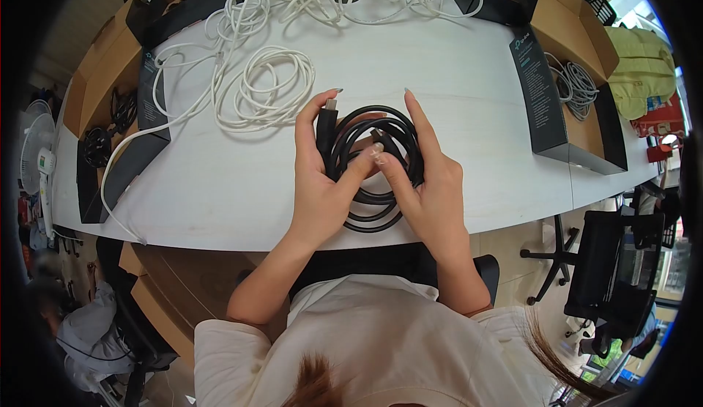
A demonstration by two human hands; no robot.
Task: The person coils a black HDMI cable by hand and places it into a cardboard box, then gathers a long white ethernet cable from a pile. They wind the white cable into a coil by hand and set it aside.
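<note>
Between my hands is a coiled black cable (372,217), held just above the table's near edge. A connector with a metal tip (327,123) stands up at the coil's left side, beside the fingers of my left hand (316,180). My right hand (433,187) grips the coil from the right, its index finger raised along the side. Both thumbs meet near the middle of the loops, by a second dark plug end (382,137). The fingers behind the coil are mostly hidden.
Loose white cables (267,88) lie coiled and tangled over the table's (454,63) left and far side. An open box with black cables (154,88) stands left; another box with a grey cable (542,103) stands right. A person (102,334) sits at lower left, near a fan (36,147).
</note>
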